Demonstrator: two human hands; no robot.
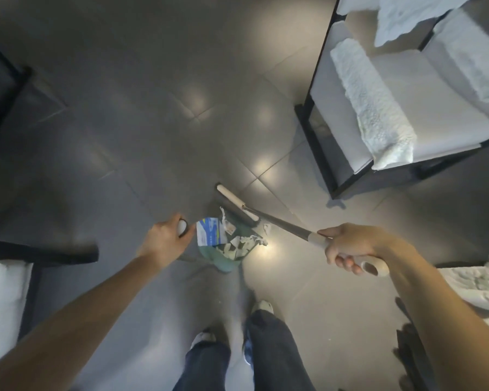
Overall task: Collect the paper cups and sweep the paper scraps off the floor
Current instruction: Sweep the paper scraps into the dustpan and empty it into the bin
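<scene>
The right hand [350, 246] is wrapped around the pale grip of a broom [266, 218], fingers curled under the handle just above its hanging loop. From that grip the dark shaft runs away to the left and far side, down to a long narrow head lying flat on the grey tiled floor [124, 108]. The head's long axis slants from far-left to near-right, and its near edge sits just beside the mouth of the dustpan.

The left hand [164, 241] is closed around the knob at the top of the dustpan's upright handle, holding the green dustpan [223, 262] on the floor just ahead of the person's shoes. It is the hand nearer the pan; the right hand stands further off, working through the shaft.

Inside the pan lies a heap of white paper scraps [239, 246], along with a crumpled blue-and-white printed paper [208, 231] against its left rim. A few scraps [261, 239] sit at the right lip, half in and half out, between pan and broom head. Those look like the leftovers: I'd judge a short pull of the head toward the near-left would draw them in.

No paper cups are visible from here. White cushioned chairs with fluffy throws stand at the far right [393, 108].
</scene>
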